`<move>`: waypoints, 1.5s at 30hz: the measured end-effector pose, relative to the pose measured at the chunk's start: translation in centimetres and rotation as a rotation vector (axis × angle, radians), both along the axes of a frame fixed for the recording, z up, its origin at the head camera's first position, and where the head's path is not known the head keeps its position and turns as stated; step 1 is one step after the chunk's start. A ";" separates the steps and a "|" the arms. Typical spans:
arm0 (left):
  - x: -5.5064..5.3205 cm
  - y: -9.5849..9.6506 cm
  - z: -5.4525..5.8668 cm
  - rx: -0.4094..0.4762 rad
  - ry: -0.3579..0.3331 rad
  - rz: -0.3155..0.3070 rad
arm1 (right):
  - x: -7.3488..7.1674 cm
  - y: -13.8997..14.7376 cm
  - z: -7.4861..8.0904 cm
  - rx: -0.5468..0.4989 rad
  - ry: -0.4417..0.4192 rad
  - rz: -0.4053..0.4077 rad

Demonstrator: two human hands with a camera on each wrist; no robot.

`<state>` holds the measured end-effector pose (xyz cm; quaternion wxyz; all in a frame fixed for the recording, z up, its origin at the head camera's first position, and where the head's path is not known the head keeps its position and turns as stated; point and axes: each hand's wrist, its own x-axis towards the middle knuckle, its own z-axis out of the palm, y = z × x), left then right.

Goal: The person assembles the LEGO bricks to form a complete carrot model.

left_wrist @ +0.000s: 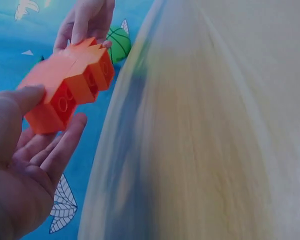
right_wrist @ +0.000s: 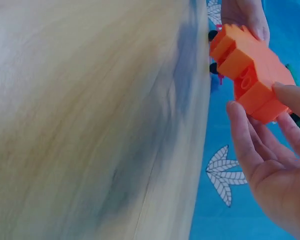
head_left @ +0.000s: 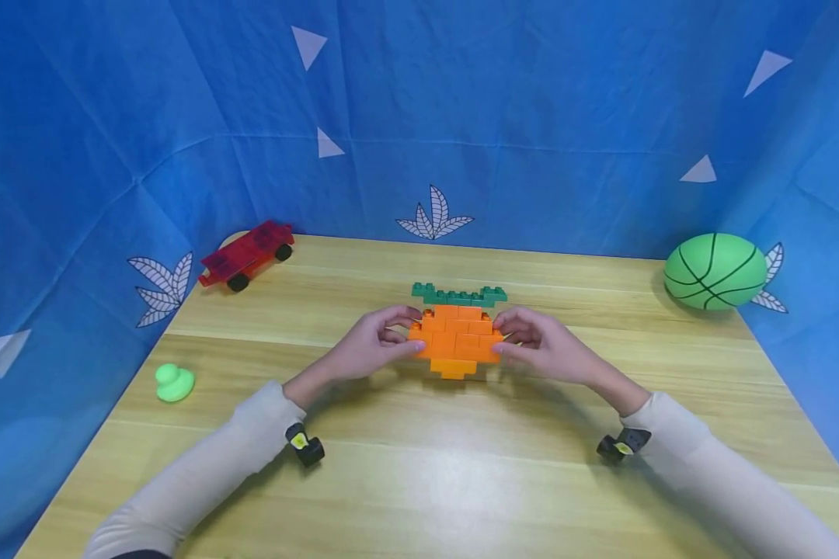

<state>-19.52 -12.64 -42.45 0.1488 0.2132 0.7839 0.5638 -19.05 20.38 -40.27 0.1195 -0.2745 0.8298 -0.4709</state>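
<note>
An orange toy-brick build (head_left: 454, 334) with green bricks (head_left: 459, 296) along its far edge is held above the middle of the table. My left hand (head_left: 370, 345) pinches its left side, thumb on the near face and fingers behind or under it. On the opposite side my right hand (head_left: 548, 345) pinches it the same way. In the left wrist view, hollow undersides of the orange bricks (left_wrist: 65, 102) show between thumb and fingers. The right wrist view shows the orange build (right_wrist: 257, 75) gripped from both ends, with most of the green part hidden.
A red toy car (head_left: 248, 255) stands at the table's back left corner, and a light green rubber duck (head_left: 175, 383) near the left edge. At the back right sits a green ball (head_left: 715, 272) with black lines. Blue patterned cloth (head_left: 531, 116) surrounds the wooden table (head_left: 426, 481).
</note>
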 end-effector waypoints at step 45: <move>-1.6 0.9 -1.1 -0.413 0.157 -0.045 | -2.1 0.1 -2.7 0.213 -0.014 0.027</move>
